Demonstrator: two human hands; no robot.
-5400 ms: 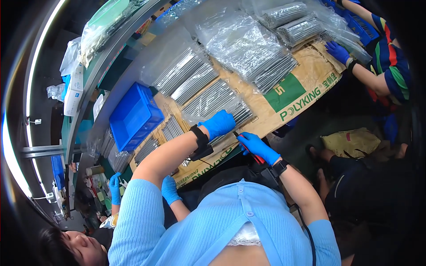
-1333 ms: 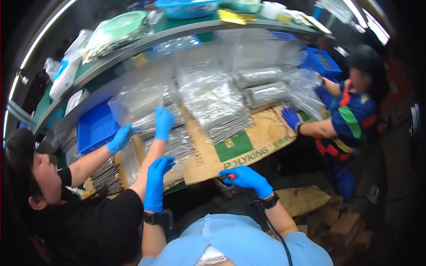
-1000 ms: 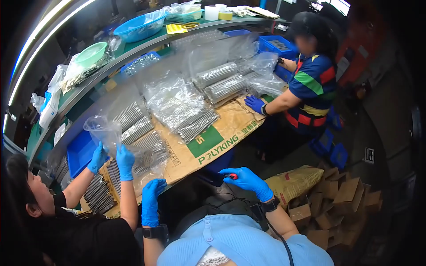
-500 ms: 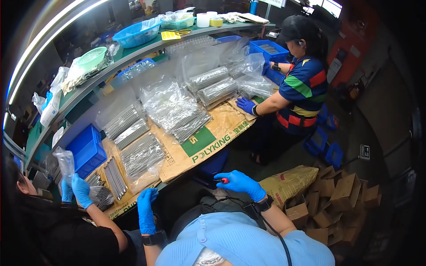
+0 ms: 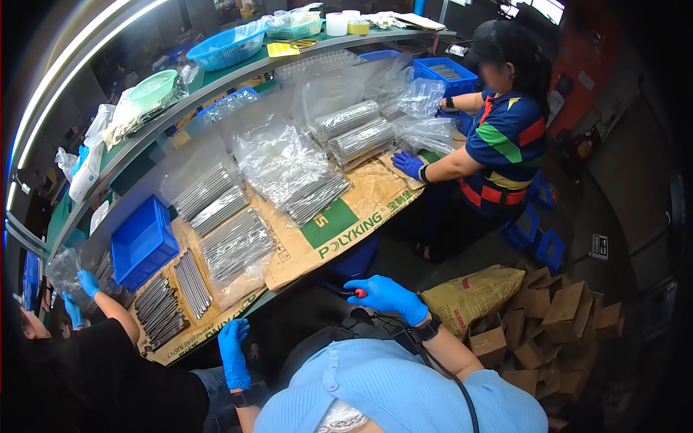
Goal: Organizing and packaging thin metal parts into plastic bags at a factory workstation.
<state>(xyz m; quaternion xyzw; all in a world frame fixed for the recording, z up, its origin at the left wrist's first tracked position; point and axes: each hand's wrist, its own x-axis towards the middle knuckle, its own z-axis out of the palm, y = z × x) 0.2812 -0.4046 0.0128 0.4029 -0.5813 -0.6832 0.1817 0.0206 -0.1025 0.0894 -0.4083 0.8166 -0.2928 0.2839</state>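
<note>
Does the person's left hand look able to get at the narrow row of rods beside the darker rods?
Probably yes: the left hand is near the brown sheet beneath the narrow row of rods, with apparently nothing blocking it; the co-worker's arm lies farther left.

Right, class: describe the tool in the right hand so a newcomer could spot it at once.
Start at the long, brown-papered workbench. On its near side, the camera wearer's blue-gloved right hand holds a small, partly hidden tool. Its red part sets it apart from the silvery rods.
</note>
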